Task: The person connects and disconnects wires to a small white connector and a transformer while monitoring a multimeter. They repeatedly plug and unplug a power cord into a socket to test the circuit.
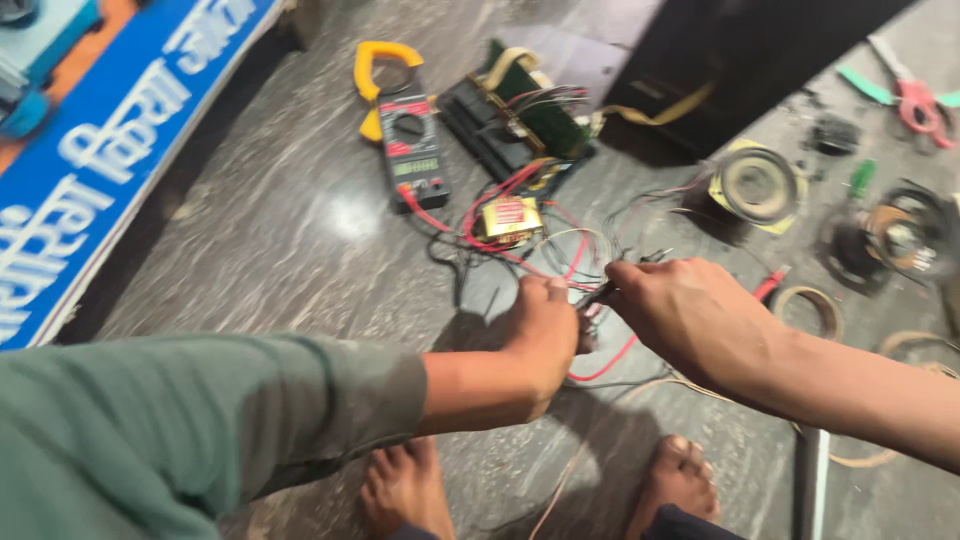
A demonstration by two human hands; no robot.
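My left hand (540,335) is closed around a bundle of thin wires (575,255) near the floor. My right hand (690,315) pinches a small dark tool or probe tip (600,293) against the same wires, right beside the left hand. Red and white wires run from my hands to a small yellow transformer (510,218). Behind it lies a clamp meter (410,140) with yellow jaws and a red lead. A green circuit board (535,110) with more wires sits beyond the transformer.
A black speaker box (740,50) stands at the back right. A loose speaker driver (755,185), another round speaker part (900,235), a green-handled screwdriver (860,180) and red-handled pliers (915,100) lie on the grey floor. A blue banner (110,150) lies left. My bare feet (405,490) are below.
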